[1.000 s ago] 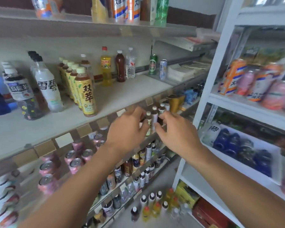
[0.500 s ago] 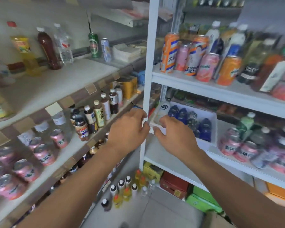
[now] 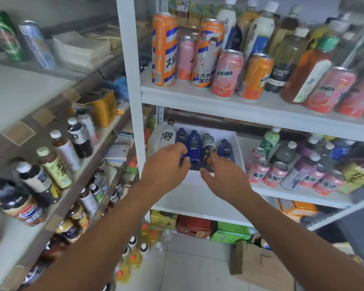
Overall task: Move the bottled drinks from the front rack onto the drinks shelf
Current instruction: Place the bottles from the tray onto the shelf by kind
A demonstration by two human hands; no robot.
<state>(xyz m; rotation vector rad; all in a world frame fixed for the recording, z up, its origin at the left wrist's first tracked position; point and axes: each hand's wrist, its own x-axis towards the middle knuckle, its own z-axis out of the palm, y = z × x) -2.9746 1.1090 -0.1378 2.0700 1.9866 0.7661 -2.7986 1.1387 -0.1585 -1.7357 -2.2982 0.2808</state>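
In the middle of the frame I see the bottled drinks (image 3: 194, 147) lying in a white tray (image 3: 239, 152) on the white rack's middle shelf (image 3: 198, 198): dark blue bottles and a clear one at the left. My left hand (image 3: 166, 164) curls its fingers onto the base of a blue bottle (image 3: 182, 143); whether it truly grips I cannot tell. My right hand (image 3: 223, 175) reaches in just beside it, fingers loose, grasping nothing. Above, cans and bottles (image 3: 225, 73) crowd the upper shelf. At left, the wooden shelves (image 3: 57, 114) carry tea bottles. Below is grey tiled floor (image 3: 195, 263).
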